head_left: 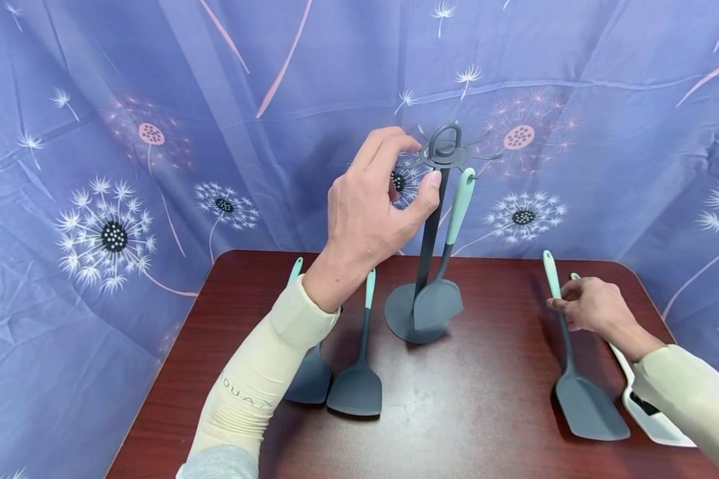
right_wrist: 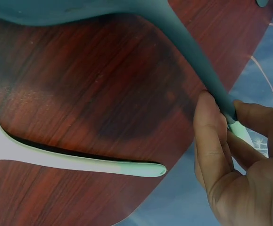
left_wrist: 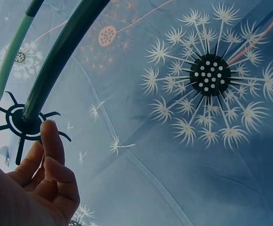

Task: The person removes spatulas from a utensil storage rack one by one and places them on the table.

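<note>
In the head view, my left hand (head_left: 371, 199) is at the top of a dark grey utensil stand (head_left: 428, 246), its thumb and fingers curled about the hooked ring (left_wrist: 25, 123). From one hook hangs a grey spatula with a mint handle (head_left: 461, 203), its blade beside the post, above the round base. Over at the right, my right hand (head_left: 599, 306) pinches another grey spatula (head_left: 590, 406) where the mint handle meets the grey shaft. In the right wrist view this spatula is raised off the table, its shadow below. My right hand (right_wrist: 240, 150) covers part of the handle.
A white utensil with a mint handle tip (right_wrist: 141, 168) lies under my right forearm, partly hidden. Two more grey spatulas lie left of the stand: one (head_left: 356, 392) in plain sight, the other (head_left: 311, 379) partly behind my left arm. A patterned blue curtain (head_left: 311, 66) hangs behind the brown table (head_left: 473, 412).
</note>
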{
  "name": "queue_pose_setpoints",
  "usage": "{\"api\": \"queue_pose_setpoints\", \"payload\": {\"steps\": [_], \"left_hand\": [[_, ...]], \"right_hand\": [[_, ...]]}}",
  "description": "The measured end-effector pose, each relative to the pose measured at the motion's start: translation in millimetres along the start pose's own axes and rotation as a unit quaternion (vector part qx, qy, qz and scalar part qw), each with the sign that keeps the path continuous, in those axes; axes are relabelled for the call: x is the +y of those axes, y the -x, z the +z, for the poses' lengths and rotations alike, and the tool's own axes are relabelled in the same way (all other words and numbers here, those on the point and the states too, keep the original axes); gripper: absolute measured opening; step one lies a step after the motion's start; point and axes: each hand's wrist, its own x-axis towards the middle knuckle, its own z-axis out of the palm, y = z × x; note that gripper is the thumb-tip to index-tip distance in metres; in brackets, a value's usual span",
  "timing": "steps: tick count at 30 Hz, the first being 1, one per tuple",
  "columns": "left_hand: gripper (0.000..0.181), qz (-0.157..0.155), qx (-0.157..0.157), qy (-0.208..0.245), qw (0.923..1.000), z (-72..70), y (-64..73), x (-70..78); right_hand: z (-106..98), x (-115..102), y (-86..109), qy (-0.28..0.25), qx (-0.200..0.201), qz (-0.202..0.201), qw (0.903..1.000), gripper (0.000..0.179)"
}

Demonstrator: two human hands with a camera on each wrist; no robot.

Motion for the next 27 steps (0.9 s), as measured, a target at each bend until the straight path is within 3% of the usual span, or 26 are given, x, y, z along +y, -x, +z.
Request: {"api": "queue_pose_setpoints", "payload": {"steps": [7, 16, 27], "left_hand": [[0.042, 0.001, 0.001, 0.001, 1.0, -0.1, 0.7, -0.6], [0.042, 0.005, 0.007, -0.001, 1.0, 0.4, -0.4, 0.1], [0.041, 0.001, -0.002, 0.003, 1.0, -0.2, -0.5, 0.6]], "right_hand": [[5.1, 7.8, -1.9, 0.011, -0.012, 0.0, 0.9999, 0.024], [13.2, 11.4, -8.1, -0.035, -0.035, 0.021, 0.9985, 0.025], [17.5, 12.3, -11.6, -0.02, -0.046, 0.018, 0.9986, 0.023]]}}
